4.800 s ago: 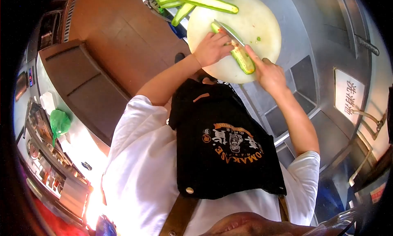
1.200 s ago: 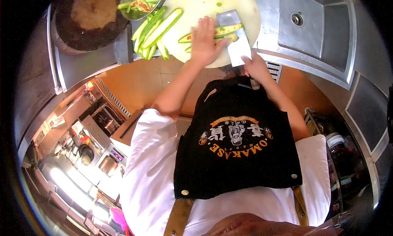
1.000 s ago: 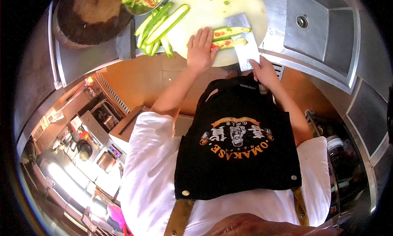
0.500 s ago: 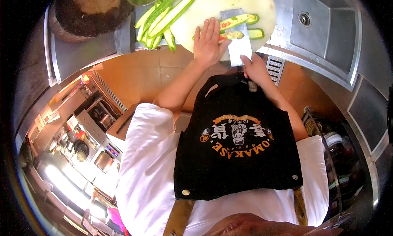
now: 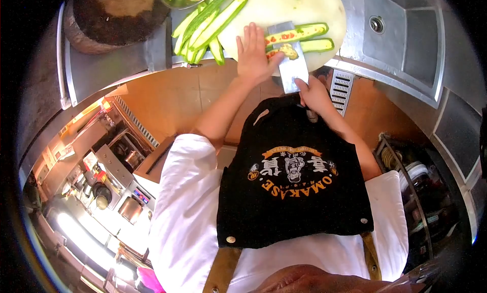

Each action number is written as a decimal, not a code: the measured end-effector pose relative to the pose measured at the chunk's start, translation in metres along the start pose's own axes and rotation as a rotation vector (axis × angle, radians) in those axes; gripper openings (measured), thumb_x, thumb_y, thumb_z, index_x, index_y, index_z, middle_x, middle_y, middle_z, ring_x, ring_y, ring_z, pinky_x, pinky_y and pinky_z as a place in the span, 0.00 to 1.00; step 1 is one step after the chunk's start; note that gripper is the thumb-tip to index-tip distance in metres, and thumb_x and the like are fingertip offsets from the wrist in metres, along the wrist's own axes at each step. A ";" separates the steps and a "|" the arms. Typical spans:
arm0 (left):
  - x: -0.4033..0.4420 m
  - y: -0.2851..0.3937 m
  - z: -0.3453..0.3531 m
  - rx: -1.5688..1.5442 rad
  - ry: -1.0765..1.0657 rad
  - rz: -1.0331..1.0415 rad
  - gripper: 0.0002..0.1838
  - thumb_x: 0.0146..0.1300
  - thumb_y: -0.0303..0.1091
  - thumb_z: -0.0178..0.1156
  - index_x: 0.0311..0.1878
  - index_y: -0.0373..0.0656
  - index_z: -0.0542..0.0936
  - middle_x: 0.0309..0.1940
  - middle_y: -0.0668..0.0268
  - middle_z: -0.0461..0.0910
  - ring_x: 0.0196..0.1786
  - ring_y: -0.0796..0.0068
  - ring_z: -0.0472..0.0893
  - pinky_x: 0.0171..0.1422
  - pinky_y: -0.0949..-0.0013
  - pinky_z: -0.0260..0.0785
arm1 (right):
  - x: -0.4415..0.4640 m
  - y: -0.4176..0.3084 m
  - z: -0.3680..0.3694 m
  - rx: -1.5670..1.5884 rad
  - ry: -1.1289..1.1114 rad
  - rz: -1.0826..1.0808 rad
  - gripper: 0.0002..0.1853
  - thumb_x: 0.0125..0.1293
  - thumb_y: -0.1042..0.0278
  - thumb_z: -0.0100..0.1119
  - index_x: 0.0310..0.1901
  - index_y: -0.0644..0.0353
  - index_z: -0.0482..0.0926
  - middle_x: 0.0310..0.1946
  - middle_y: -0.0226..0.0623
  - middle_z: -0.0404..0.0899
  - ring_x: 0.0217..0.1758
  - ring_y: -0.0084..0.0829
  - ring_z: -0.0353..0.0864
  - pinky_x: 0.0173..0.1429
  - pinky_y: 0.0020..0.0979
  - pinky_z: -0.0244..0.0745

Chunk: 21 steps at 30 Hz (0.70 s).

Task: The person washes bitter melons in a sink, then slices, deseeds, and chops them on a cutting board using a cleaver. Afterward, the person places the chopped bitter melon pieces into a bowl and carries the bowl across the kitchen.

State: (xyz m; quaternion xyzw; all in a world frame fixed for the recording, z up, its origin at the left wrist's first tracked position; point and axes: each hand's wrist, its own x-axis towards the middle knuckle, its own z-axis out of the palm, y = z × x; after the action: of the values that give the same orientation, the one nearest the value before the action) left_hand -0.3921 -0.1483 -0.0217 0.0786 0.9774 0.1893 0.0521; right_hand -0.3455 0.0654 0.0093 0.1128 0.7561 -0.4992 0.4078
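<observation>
My right hand [image 5: 314, 94] grips a cleaver [image 5: 293, 72] by its handle, with the broad blade lying across two lengthwise-halved cucumbers. The upper cucumber half [image 5: 312, 30] shows pale flesh with reddish bits, and the lower half [image 5: 319, 45] is bare and pale on its right. A clump of yellowish, red-flecked pulp [image 5: 288, 51] sits against the blade. Flat and with fingers stretched out, my left hand [image 5: 252, 57] rests at the left ends of these halves, which it partly hides. Beneath everything is a round whitish cutting board [image 5: 284, 6].
More cucumber halves [image 5: 208, 29] lie piled at the board's left edge. Behind them stands a bowl [image 5: 190, 2] of green and reddish scraps. A thick round chopping block [image 5: 114, 19] is at the far left. To the right is a steel sink [image 5: 401, 34] with a drain.
The cleaver blade has slid left toward my left hand and slightly toward my body, uncovering more of both halves on the right. The whole view has shifted a little.
</observation>
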 end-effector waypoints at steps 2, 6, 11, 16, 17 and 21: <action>-0.007 -0.006 -0.001 0.087 -0.036 -0.062 0.54 0.68 0.67 0.50 0.76 0.24 0.50 0.78 0.37 0.45 0.82 0.44 0.43 0.83 0.45 0.35 | 0.003 0.003 0.007 0.007 -0.009 -0.015 0.22 0.73 0.56 0.54 0.49 0.74 0.77 0.24 0.45 0.81 0.20 0.35 0.82 0.29 0.36 0.78; -0.006 -0.006 0.001 -0.007 0.052 0.011 0.54 0.66 0.66 0.54 0.75 0.24 0.52 0.77 0.35 0.46 0.81 0.41 0.44 0.83 0.44 0.37 | 0.019 -0.010 0.020 0.023 0.027 -0.022 0.23 0.73 0.57 0.54 0.49 0.76 0.75 0.24 0.48 0.81 0.20 0.36 0.82 0.30 0.37 0.79; -0.005 -0.007 0.003 -0.021 0.075 -0.011 0.54 0.66 0.66 0.53 0.75 0.24 0.53 0.76 0.33 0.47 0.81 0.37 0.45 0.82 0.43 0.37 | 0.012 -0.024 0.016 0.018 -0.016 -0.039 0.23 0.72 0.57 0.56 0.51 0.76 0.74 0.26 0.52 0.82 0.21 0.37 0.83 0.31 0.39 0.79; -0.005 -0.008 0.005 -0.034 0.096 -0.006 0.55 0.66 0.67 0.52 0.75 0.23 0.51 0.77 0.33 0.46 0.81 0.37 0.44 0.82 0.42 0.36 | 0.038 -0.008 0.028 -0.132 0.043 -0.170 0.25 0.71 0.56 0.57 0.50 0.77 0.74 0.28 0.55 0.82 0.21 0.40 0.83 0.32 0.40 0.79; -0.006 -0.008 0.007 -0.041 0.094 -0.026 0.55 0.66 0.67 0.52 0.75 0.22 0.50 0.77 0.33 0.45 0.81 0.36 0.44 0.82 0.42 0.35 | 0.027 -0.033 0.025 -0.122 -0.013 -0.016 0.25 0.71 0.56 0.57 0.50 0.79 0.74 0.31 0.58 0.82 0.25 0.47 0.85 0.37 0.43 0.80; -0.005 -0.005 0.005 -0.050 0.082 -0.069 0.56 0.67 0.67 0.51 0.76 0.22 0.48 0.77 0.33 0.44 0.81 0.36 0.41 0.82 0.41 0.32 | 0.009 -0.050 0.020 -0.148 -0.031 0.025 0.25 0.71 0.56 0.56 0.48 0.79 0.74 0.34 0.62 0.82 0.34 0.54 0.85 0.45 0.48 0.78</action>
State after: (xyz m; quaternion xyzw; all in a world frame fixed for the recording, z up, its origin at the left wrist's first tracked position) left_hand -0.3870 -0.1521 -0.0275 0.0355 0.9758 0.2146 0.0206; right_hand -0.3699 0.0222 0.0325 0.0838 0.7832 -0.4385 0.4328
